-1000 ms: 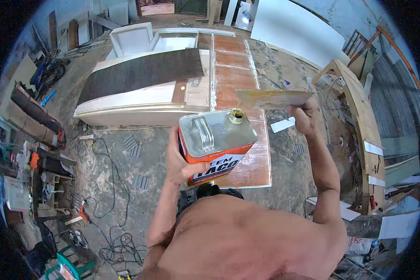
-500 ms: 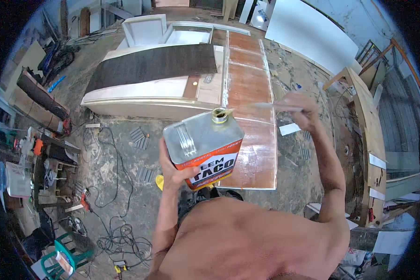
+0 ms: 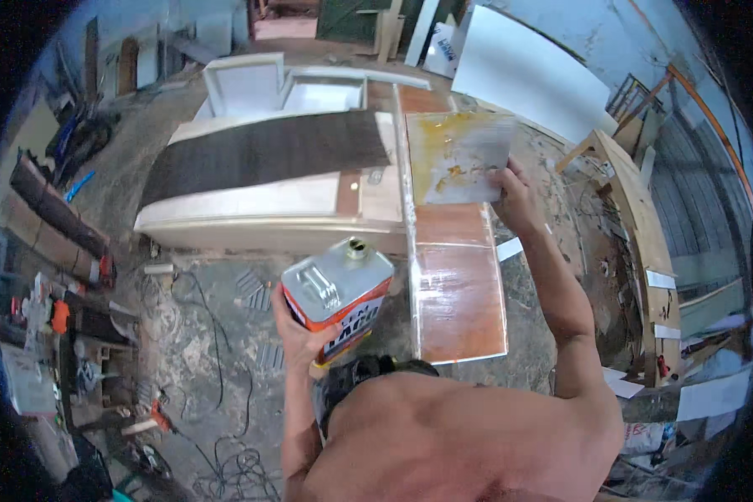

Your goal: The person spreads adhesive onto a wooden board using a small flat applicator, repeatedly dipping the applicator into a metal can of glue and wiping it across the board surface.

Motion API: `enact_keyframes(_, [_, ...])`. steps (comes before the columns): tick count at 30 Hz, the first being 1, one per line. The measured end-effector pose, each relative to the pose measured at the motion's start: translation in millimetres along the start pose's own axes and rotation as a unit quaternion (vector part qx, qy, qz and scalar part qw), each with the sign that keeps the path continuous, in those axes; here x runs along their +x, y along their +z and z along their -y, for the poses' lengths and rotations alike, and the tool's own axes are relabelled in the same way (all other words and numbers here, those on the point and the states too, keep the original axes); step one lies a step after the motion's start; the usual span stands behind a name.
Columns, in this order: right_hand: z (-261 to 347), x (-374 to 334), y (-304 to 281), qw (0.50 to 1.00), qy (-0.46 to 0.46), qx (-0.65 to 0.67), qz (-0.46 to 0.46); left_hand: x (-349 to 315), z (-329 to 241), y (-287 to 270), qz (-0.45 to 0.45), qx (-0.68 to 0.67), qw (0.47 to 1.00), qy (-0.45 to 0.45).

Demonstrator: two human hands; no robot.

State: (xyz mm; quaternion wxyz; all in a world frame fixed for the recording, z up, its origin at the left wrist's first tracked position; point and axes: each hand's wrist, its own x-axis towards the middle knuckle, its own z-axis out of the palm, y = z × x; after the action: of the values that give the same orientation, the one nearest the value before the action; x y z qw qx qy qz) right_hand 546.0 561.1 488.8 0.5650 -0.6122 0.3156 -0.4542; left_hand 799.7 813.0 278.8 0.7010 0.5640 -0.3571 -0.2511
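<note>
My left hand (image 3: 299,339) is wrapped round the lower left side of a rectangular metal glue can (image 3: 335,293), silver on top with an orange and white label. The can leans a little, and its round spout (image 3: 356,248) is uncapped. Out to the front right, my right hand (image 3: 514,194) grips the lower right edge of a thin whitish sheet (image 3: 477,138) smeared with yellow glue. That sheet is held up over a long brown panel (image 3: 456,293) with pale edges and a wet-looking shine, hiding part of it.
Left of the panel lies a low pale wooden cabinet with a dark brown sheet (image 3: 268,151) on it. A wooden bench (image 3: 644,217) stands at right. Cables (image 3: 234,473) and tools lie on the floor at left. A white board (image 3: 535,75) leans at the back.
The sheet in my right hand has turned from edge-on to showing its smeared face, and it has moved farther forward. The can has come lower and slightly left.
</note>
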Motion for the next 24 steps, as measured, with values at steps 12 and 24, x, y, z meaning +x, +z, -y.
enact_keyframes(12, [-71.6, 13.0, 196.0, 0.787, -0.232, -0.429, 0.378, 61.4, -25.7, -131.2, -0.035, -0.019, 0.999, 0.008])
enact_keyframes(24, [-108.6, 98.3, 224.0, 0.638, -0.393, -0.574, 0.329, 92.8, -8.6, -130.5, -0.056, -0.051, 0.997, 0.011])
